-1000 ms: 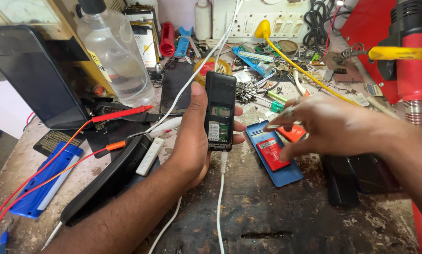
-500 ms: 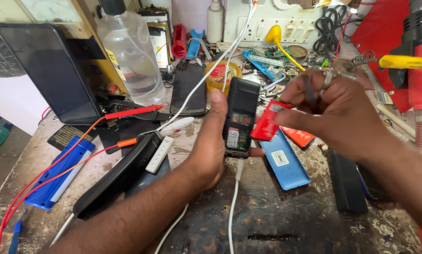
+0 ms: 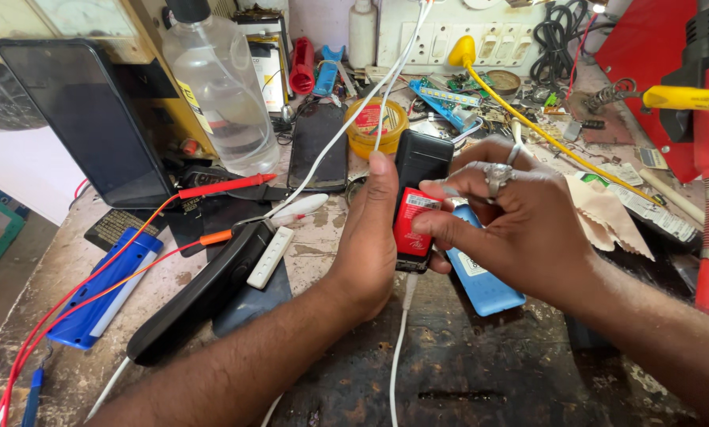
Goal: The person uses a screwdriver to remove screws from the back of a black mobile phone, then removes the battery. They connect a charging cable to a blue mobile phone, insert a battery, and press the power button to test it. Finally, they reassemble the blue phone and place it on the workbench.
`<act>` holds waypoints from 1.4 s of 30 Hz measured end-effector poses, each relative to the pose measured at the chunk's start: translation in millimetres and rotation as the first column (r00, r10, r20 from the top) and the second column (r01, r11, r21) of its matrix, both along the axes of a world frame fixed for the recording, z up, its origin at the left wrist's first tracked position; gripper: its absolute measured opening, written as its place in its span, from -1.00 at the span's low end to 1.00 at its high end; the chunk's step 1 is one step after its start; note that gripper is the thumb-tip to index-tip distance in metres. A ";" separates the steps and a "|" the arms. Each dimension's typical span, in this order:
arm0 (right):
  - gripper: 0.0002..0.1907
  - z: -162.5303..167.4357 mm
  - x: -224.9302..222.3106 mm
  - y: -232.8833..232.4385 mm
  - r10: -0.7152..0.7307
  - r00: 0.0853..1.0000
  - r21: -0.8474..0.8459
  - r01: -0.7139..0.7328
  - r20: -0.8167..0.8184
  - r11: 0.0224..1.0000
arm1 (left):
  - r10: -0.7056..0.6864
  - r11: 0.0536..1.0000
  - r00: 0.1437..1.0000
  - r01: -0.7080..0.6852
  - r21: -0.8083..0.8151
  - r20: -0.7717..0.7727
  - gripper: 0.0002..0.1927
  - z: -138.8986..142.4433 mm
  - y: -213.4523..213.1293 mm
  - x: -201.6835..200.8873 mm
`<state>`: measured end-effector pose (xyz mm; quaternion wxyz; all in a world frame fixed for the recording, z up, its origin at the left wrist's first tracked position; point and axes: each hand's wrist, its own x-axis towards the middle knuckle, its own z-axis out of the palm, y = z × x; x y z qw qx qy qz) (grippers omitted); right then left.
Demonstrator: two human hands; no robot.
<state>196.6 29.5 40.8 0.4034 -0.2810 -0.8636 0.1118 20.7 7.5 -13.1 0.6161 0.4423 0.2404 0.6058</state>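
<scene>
My left hand [image 3: 368, 237] grips a small black phone [image 3: 422, 158] upright, thumb along its left side. A white cable [image 3: 398, 348] hangs from the phone's lower end. My right hand [image 3: 520, 225], wearing two rings, presses a red battery [image 3: 412, 221] against the phone's open back with its fingertips. A blue phone cover [image 3: 481, 281] lies flat on the worn bench beneath my right hand.
Red and orange probe leads [image 3: 212, 188] cross the left bench beside a black handset [image 3: 204, 296] and a blue case [image 3: 101, 289]. A clear bottle [image 3: 216, 87], a tablet [image 3: 86, 119], a yellow tin [image 3: 374, 126] and a red machine [image 3: 686, 79] crowd the back.
My right hand picked the red battery up off the blue cover and has brought it onto the phone's back. The phone stayed upright in my left hand.
</scene>
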 end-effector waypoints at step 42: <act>-0.36 32.5 9.9 9.8 -0.268 0.682 -0.219 0.539 0.681 0.813 | 0.253 0.967 0.938 -0.254 0.027 -0.238 -0.20 7.1 6.1 -8.7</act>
